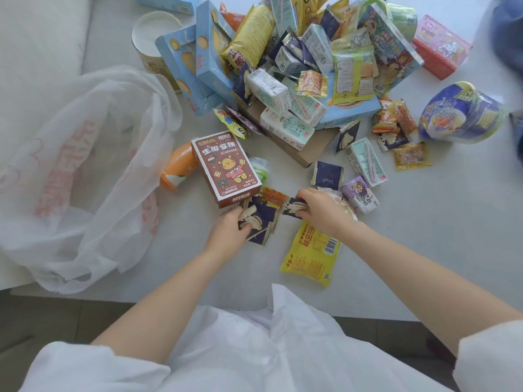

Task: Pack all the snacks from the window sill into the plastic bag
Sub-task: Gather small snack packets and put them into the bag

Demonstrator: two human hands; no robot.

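While a heap of snacks (305, 69) covers the far part of the white window sill (424, 236), the plastic bag (85, 176) lies crumpled and open at the left edge. Near a brown box (225, 168) and a yellow packet (311, 254), the left hand (230, 232) grips several small dark wrappers (261, 222). The right hand (319, 212) pinches one more (293, 207).

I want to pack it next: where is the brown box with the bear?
In the head view, the brown box with the bear lies left of centre, between the plastic bag and the snack pile, just above the left hand.
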